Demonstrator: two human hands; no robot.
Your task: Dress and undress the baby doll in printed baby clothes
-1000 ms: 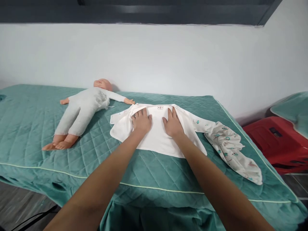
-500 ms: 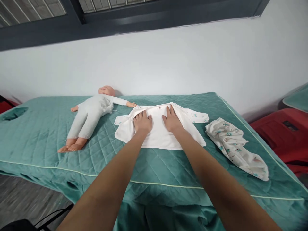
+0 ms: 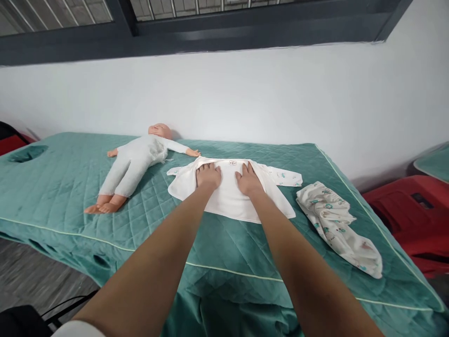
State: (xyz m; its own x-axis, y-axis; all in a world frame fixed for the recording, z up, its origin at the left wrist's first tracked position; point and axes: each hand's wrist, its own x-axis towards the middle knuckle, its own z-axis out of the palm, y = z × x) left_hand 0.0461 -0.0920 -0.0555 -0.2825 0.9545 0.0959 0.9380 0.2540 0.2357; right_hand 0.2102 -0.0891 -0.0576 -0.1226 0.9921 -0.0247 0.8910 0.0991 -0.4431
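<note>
A white baby shirt (image 3: 229, 201) lies spread open on the green quilted bed cover, its front panels turned out to the sides and its patterned sleeve (image 3: 286, 177) stretching right. Flat on the shirt's left half rests my left hand (image 3: 208, 176), fingers spread near the opened panel. My right hand (image 3: 248, 179) presses on the right half, also with fingers apart. A small label (image 3: 232, 163) shows at the neckline between them. To the left, a baby doll (image 3: 136, 152) with a white cloth body lies on its back, one hand close to the shirt's collar.
Patterned baby pants (image 3: 336, 224) lie crumpled on the right of the green bed (image 3: 224, 252). A white wall (image 3: 224, 93) runs behind it, under a dark window frame (image 3: 245, 28). Red chairs (image 3: 414, 210) stand beyond the right edge.
The view has tilted slightly. Both hands stay on the shirt with little movement, and the panel by my left hand now lies flatter. The doll and pants have not moved.
</note>
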